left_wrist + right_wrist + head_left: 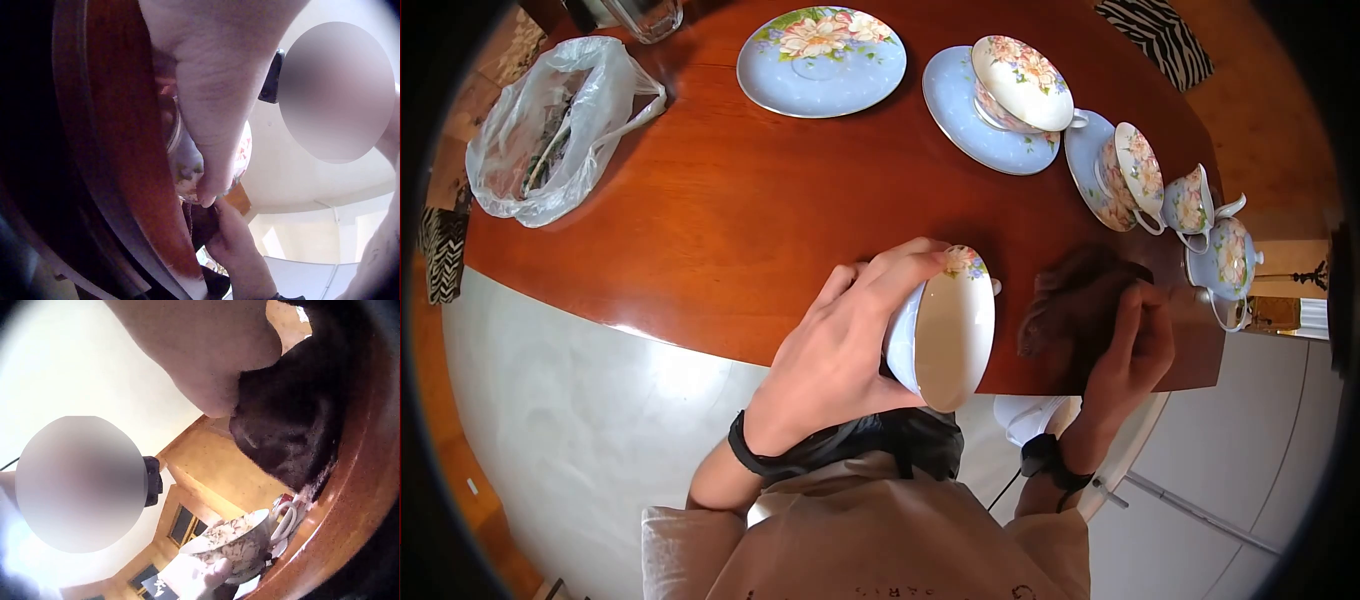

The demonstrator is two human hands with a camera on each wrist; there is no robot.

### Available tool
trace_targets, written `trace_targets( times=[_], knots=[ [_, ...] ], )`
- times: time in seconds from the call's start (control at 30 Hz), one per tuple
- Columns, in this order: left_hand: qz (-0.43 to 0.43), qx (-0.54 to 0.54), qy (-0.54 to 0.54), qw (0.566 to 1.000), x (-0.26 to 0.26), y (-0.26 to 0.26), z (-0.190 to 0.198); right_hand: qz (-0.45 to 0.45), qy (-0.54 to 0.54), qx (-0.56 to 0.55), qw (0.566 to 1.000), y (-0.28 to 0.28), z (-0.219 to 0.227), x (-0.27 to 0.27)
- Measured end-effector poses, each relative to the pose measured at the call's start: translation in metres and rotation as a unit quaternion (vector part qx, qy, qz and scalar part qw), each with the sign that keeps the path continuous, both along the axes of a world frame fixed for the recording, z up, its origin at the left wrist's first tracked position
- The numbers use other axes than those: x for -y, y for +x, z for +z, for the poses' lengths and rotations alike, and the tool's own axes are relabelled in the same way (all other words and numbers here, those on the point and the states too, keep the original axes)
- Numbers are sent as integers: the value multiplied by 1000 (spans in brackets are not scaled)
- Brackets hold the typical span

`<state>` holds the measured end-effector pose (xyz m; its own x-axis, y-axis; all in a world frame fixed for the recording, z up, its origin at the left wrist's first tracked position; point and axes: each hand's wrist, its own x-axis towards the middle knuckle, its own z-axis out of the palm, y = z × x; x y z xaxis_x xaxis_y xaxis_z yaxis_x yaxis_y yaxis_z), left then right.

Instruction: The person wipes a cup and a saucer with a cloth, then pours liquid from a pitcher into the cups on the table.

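One floral cup point(957, 335) tilts in the grip of the left hand point(845, 345) at lower centre of the head view, overlapping the front edge of the table point(700, 240), while the right hand point(1133, 348) pinches a dark cloth point(1072, 300) near that edge at lower right. The table's brown wood stretches from the cup to a saucer point(825, 88) at upper centre, between a plastic bag point(565, 135) at upper left and a row of teaware point(1141, 168) at right.

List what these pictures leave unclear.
Head view: part of the glass vessel, cut by the top edge.
Head view: what lies in the plastic bag, veiled by its crumpled film.
Left wrist: much of the cup, behind the left hand.
Right wrist: folds of the cloth, lost in shadow.
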<state>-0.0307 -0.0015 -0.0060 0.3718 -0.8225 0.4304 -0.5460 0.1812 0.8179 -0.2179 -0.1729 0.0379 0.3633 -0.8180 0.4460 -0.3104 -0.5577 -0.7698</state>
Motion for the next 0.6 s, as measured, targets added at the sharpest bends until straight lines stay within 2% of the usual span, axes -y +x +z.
trace_targets(
  times=[0.2,0.23,0.27,0.33,0.47,0.6],
  knots=[
    [3,5,-5,1000,-1,-1,2,30,62,31,997,17,7,-25],
    [6,7,-6,1000,0,-1,2,60,53,18,997,18,6,-25],
    [8,10,-6,1000,0,-1,2,76,-10,-74,994,19,10,-25],
    [5,14,-4,1000,0,-1,4,97,37,-91,990,28,12,-34],
    [4,22,-8,1000,-2,1,4,131,-34,-67,988,30,-3,-32],
    [7,25,-28,999,0,1,0,211,-100,-131,964,30,-8,-37]
  ],
)
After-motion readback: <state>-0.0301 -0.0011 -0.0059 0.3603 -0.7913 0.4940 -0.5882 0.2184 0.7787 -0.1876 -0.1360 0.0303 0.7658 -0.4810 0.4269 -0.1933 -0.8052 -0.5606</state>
